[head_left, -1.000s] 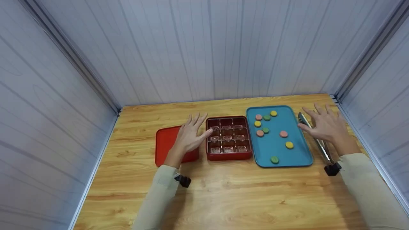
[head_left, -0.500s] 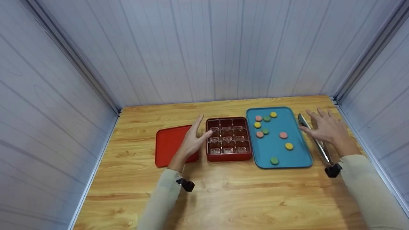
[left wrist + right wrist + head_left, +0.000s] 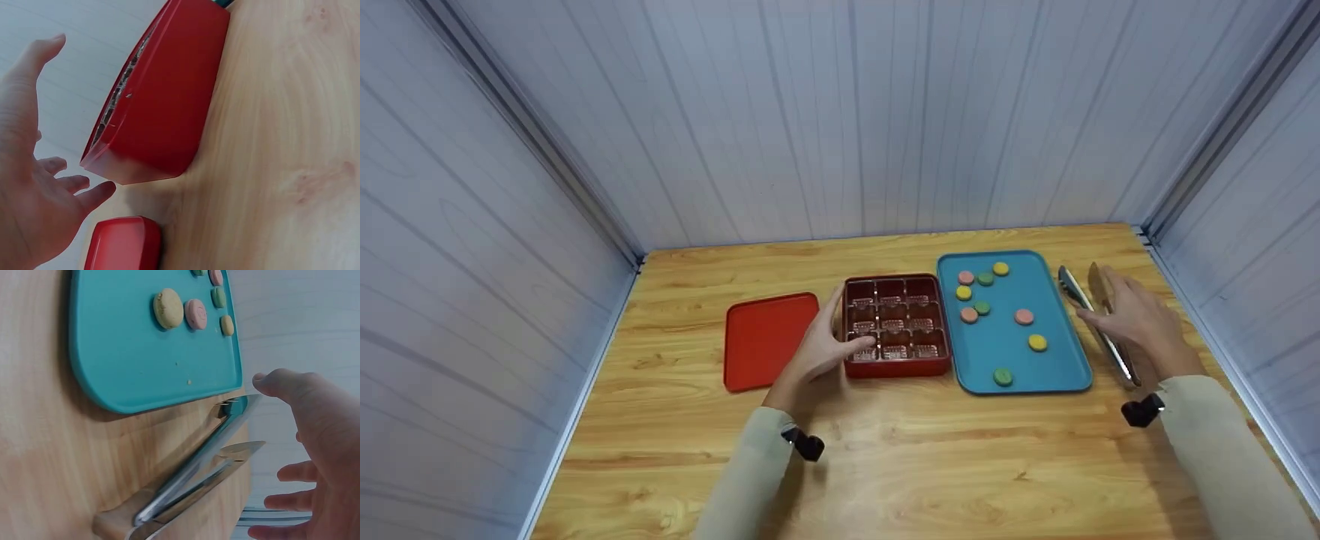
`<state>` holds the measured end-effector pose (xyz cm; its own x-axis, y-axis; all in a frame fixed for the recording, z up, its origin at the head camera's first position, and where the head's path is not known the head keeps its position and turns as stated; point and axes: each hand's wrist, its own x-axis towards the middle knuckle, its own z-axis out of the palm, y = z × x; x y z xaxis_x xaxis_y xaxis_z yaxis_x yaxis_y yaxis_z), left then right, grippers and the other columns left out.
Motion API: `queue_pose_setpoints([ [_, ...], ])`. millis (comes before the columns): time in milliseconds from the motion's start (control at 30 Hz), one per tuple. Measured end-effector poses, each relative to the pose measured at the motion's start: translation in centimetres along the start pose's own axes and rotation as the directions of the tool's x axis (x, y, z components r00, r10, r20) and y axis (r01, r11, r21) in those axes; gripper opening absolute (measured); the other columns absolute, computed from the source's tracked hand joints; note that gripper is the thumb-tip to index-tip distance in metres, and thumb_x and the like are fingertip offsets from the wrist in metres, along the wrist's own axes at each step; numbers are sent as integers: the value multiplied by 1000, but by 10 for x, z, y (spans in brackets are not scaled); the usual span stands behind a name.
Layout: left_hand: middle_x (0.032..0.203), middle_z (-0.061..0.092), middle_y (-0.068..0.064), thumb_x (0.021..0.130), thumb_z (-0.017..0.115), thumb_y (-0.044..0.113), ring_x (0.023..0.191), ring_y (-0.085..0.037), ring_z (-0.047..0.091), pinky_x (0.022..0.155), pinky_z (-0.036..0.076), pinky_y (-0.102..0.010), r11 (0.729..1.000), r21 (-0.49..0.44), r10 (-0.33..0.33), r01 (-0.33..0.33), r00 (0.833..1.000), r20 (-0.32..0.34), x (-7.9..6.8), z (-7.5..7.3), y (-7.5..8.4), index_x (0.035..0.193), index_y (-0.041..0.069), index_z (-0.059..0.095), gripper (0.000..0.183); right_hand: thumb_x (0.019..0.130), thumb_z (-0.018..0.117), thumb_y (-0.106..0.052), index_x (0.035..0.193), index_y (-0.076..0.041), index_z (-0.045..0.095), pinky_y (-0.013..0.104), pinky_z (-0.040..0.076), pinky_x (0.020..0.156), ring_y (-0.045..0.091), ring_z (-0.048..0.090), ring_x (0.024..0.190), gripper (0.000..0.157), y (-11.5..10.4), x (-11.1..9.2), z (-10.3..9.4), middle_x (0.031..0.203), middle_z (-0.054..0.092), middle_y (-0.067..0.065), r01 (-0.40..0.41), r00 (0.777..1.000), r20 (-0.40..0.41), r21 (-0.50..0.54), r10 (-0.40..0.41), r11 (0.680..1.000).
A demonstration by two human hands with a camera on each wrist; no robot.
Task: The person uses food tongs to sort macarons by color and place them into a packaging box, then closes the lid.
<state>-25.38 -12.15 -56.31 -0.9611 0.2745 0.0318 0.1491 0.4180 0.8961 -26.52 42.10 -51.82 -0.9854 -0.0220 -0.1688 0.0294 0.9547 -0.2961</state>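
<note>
My left hand (image 3: pixel 823 349) is at the left side of the red box (image 3: pixel 898 367), thumb over its near-left corner and fingers along its left wall. In the left wrist view the fingers (image 3: pixel 95 197) are spread beside the box (image 3: pixel 163 95), with a gap at the thumb. A clear insert divides the box into several compartments, with nothing in them. Over the metal tongs (image 3: pixel 1117 356) hovers my right hand (image 3: pixel 1144 322), its thumb and fingers apart. The right wrist view shows the tongs (image 3: pixel 197 461) lying on the table, not gripped.
A blue tray (image 3: pixel 997 352) right of the box carries several pink, green and yellow macarons (image 3: pixel 1024 317). The red lid (image 3: pixel 765 337) lies left of the box. Pale panel walls (image 3: pixel 885 120) enclose the wooden table (image 3: pixel 922 465) at the back and sides.
My left hand has moved right and down toward me, from above the lid to the box's left side. My right hand has lowered toward the tongs, its fingers drawing closer together.
</note>
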Motion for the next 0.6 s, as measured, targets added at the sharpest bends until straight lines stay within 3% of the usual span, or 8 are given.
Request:
queue_pose_setpoints([
  [167,192,11,-18,89,94,43,178,-45,15,141,19,-75,1000,2,14,-14,1000,28,-2,4,-6,183,18,15,126,107,65,-65,179,1,6,93,40,112,79,33,147,114,3,-3,8,171,23,52,-33,999,-3,37,33,999],
  [333,192,13,-16,87,95,36,177,-46,16,140,18,-76,1000,20,-11,10,1000,26,-5,7,-8,183,19,14,127,108,66,-61,178,3,3,94,37,112,80,33,145,113,4,-7,13,170,21,54,-78,997,14,60,77,995],
  [600,191,10,-21,82,100,44,177,-50,13,139,15,-78,1000,28,3,-4,999,43,-11,7,-16,183,15,12,137,109,67,-52,178,4,6,91,41,111,77,41,142,108,7,-11,24,167,28,53,-81,997,8,84,81,993],
])
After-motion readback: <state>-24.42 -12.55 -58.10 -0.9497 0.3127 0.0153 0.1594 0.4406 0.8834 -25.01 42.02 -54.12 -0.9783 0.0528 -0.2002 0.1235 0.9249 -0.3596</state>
